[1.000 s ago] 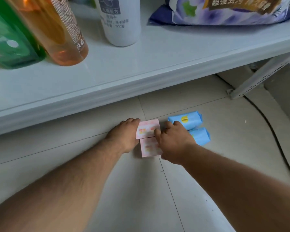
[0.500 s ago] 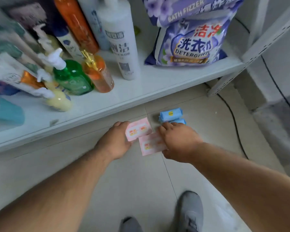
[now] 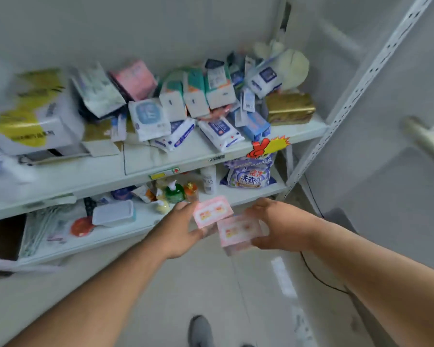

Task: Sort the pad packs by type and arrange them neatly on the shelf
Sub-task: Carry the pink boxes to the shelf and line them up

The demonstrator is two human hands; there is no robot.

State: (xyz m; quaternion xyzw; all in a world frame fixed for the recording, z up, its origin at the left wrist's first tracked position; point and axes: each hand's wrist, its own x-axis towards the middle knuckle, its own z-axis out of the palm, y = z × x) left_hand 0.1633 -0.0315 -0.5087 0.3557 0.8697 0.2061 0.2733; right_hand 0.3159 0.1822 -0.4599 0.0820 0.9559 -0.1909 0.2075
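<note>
My left hand [image 3: 178,230] grips a pink pad pack [image 3: 212,213] by its left end. My right hand [image 3: 278,225] grips a second pink pad pack [image 3: 238,231] by its right end, slightly lower and to the right. Both packs are held in the air in front of the lower shelf, their corners close together. The upper shelf [image 3: 176,159] carries a jumbled heap of packs: white and blue ones [image 3: 219,130], teal and white ones [image 3: 196,96] and a pink one [image 3: 134,78]. The blue packs from the floor are out of sight.
The lower shelf [image 3: 125,229] holds a detergent bag [image 3: 248,175], pump bottles [image 3: 174,192] and a white lidded box [image 3: 113,212]. A gold box [image 3: 290,107] and a large white and yellow box [image 3: 33,113] sit on the upper shelf. A perforated upright [image 3: 356,96] stands right; a cable [image 3: 318,276] crosses the floor.
Both hands have lifted the two pink packs off the floor up to shelf height. The view has risen and now takes in the upper shelf.
</note>
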